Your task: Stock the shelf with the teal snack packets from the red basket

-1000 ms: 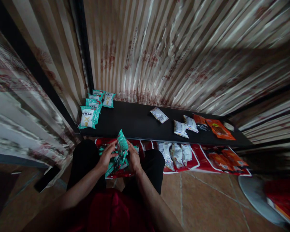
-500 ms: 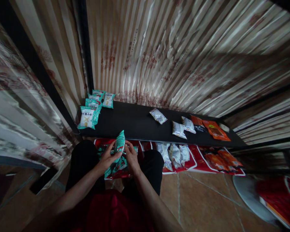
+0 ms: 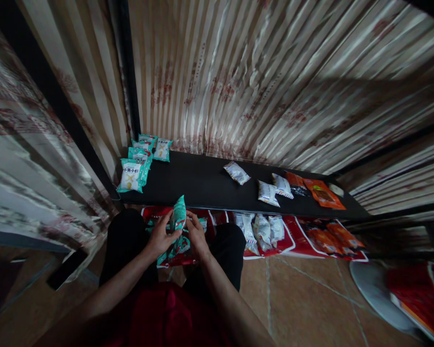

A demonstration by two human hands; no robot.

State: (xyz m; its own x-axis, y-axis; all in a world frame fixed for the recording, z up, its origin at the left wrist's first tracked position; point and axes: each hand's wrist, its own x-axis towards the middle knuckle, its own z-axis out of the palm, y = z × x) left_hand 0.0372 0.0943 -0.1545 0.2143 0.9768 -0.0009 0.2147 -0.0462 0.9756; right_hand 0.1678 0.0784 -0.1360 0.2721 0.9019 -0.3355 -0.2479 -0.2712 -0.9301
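Note:
A teal snack packet (image 3: 179,212) stands on edge between my two hands, above a red bag (image 3: 172,263) holding more teal packets. My left hand (image 3: 161,235) grips it from the left, thumb across its lower part. On its right side, my right hand (image 3: 196,232) has its fingers curled against the packet's edge. Several teal and white packets (image 3: 130,174) lie piled at the left end of the black shelf (image 3: 198,179). Farther right on the shelf are silver packets (image 3: 268,193).
Orange packets (image 3: 324,194) lie near the shelf's right end. Below it, red bags hold silver packets (image 3: 262,232) and orange packets (image 3: 343,235). Striped curtains (image 3: 210,82) hang behind. A round stool (image 3: 374,294) stands at lower right; a dark phone-like object (image 3: 67,270) is at lower left.
The held packet has shifted very slightly left and turned a little between my hands. Both hands keep nearly the same place.

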